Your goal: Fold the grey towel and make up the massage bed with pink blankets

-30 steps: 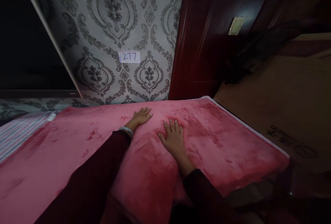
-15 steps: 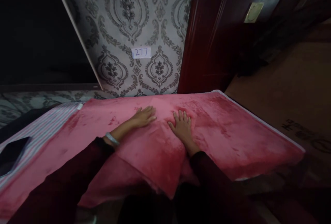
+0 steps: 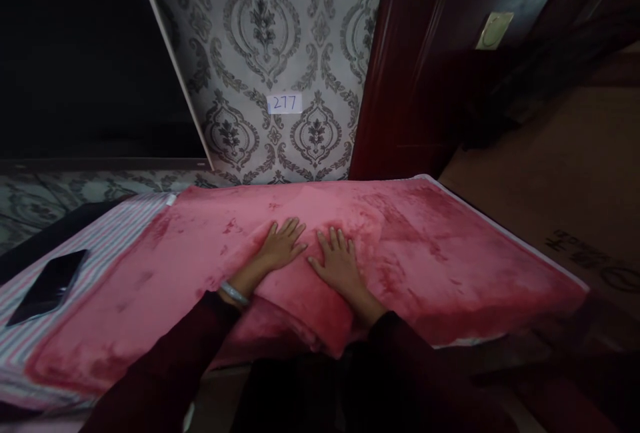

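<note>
A plush pink cloth (image 3: 315,300) lies partly folded, one pointed corner hanging toward my body over the near edge. My left hand (image 3: 283,246) rests flat on it with fingers spread, a bracelet (image 3: 235,294) on that wrist. To its right, my right hand (image 3: 340,263) also presses flat on the same cloth, fingers apart. Beneath is a larger pink plush cover (image 3: 475,246) with a white edge at the right. The boundary between the folded cloth and this cover is hard to make out at the far side.
A phone (image 3: 50,286) lies on a striped cloth (image 3: 115,233) at the left. Behind stand a dark screen (image 3: 90,66) and a patterned wall with a paper label (image 3: 285,103) reading 277. A dark red door (image 3: 425,86) and a cardboard box (image 3: 560,173) are at the right.
Both hands have slid a little toward my body across the pink cloth, and its hanging corner has risen slightly. My view has shifted left, showing more of the phone.
</note>
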{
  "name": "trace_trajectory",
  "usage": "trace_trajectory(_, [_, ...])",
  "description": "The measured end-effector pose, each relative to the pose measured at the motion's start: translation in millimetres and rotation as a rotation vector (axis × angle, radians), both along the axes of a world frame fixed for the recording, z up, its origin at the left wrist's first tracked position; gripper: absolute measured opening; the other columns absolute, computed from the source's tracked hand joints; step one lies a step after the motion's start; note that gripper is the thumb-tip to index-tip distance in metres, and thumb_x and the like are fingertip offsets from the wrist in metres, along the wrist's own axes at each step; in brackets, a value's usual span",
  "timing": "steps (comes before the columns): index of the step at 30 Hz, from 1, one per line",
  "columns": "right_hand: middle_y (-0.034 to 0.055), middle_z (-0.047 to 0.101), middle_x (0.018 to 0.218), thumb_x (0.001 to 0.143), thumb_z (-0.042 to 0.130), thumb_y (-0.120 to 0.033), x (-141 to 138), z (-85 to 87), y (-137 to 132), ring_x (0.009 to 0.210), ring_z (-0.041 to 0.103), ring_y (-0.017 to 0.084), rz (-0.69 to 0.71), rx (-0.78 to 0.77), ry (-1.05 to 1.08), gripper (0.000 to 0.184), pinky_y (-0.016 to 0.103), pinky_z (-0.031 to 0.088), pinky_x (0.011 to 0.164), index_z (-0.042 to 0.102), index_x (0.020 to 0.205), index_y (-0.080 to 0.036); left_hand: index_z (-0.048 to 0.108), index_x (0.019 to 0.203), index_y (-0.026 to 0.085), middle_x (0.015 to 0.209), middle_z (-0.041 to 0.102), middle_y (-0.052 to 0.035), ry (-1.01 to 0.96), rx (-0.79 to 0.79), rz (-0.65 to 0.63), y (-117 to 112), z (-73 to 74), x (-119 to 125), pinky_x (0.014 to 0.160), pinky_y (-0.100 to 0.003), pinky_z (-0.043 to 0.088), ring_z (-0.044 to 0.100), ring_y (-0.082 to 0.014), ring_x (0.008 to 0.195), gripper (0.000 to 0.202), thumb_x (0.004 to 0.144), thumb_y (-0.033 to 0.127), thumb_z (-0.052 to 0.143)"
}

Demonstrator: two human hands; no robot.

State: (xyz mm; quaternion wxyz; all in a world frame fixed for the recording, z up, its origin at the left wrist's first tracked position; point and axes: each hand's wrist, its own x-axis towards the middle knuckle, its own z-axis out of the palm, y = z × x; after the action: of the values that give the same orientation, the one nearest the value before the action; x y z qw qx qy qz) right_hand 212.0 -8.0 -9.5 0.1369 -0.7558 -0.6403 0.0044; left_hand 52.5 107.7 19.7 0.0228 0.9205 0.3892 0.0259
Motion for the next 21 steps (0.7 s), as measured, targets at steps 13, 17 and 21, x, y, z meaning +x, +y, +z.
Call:
trace_trajectory(13, [0.0171,0.018,0.169,0.102,0.04,-0.059,4.7,18.1,-0.7,0.157,0.013,0.034,0.013,-0.084,0.012,0.074,0.056,0.012,0.122,0.026,0.164,-0.02,0.03,0.161,0.014,0.166,0.034,-0.011,-0.01,-0.149,0.306,37.6,19.2,-62.8,0.124,-0.038,0.027,0.032,-0.0232,0.153,0.068,0.102,0.048,0.022])
trace_trajectory(17, [0.0167,0.017,0.17,0.102,0.039,-0.061,-8.7,30.3,-18.4,0.157,0.011,0.036,0.012,-0.106,0.083,0.076,0.057,0.014,0.121,0.024,0.164,-0.021,0.024,0.162,0.014,0.167,0.03,-0.0133,-0.041,-0.008,0.247,6.0,38.8,-55.0,0.126,-0.048,0.022,0.028,-0.0274,0.155,0.069,0.102,0.047,0.028])
trace_trajectory(21, [0.015,0.014,0.171,0.097,0.045,-0.068,-37.0,20.6,-52.1,0.156,0.009,0.039,0.083,-0.041,0.08,0.081,0.06,0.009,0.122,0.027,0.163,-0.024,0.027,0.162,0.027,0.171,0.022,-0.0079,-0.005,0.049,0.034,-35.8,23.7,-49.2,0.127,-0.057,0.008,0.015,-0.0297,0.158,0.066,0.101,0.052,0.034])
